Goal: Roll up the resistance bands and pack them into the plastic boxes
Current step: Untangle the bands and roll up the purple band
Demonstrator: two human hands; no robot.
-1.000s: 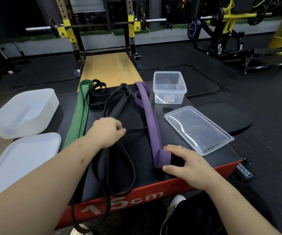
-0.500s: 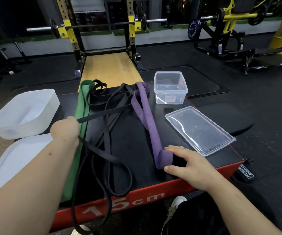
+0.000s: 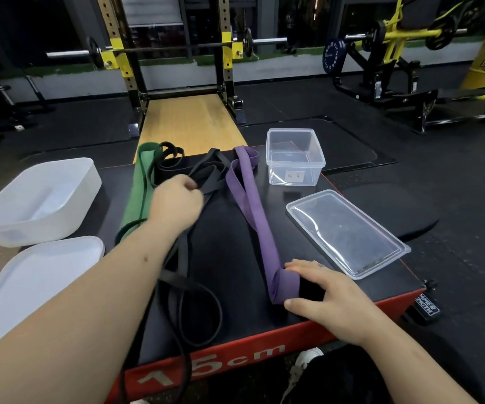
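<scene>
Several resistance bands lie lengthwise on a black-topped box (image 3: 235, 258). The purple band (image 3: 253, 211) runs down the middle; its near end is folded into the start of a roll, and my right hand (image 3: 325, 298) holds that fold between thumb and fingers. My left hand (image 3: 177, 202) is curled around black bands (image 3: 183, 287) near their far end. Under my left wrist, on the left, lies a green band (image 3: 138, 193). A clear plastic box (image 3: 295, 157) stands at the far right corner, its clear lid (image 3: 346, 231) beside it.
A white plastic box (image 3: 34, 199) and its white lid (image 3: 31, 281) sit to the left of the black-topped box. The red front edge is marked 15cm. A squat rack with a wooden platform (image 3: 189, 123) stands behind, and other gym machines to the right.
My left hand pulled a black band out to the left, then moved forward and right to the black bands' far part. My right hand stayed on the purple fold.
</scene>
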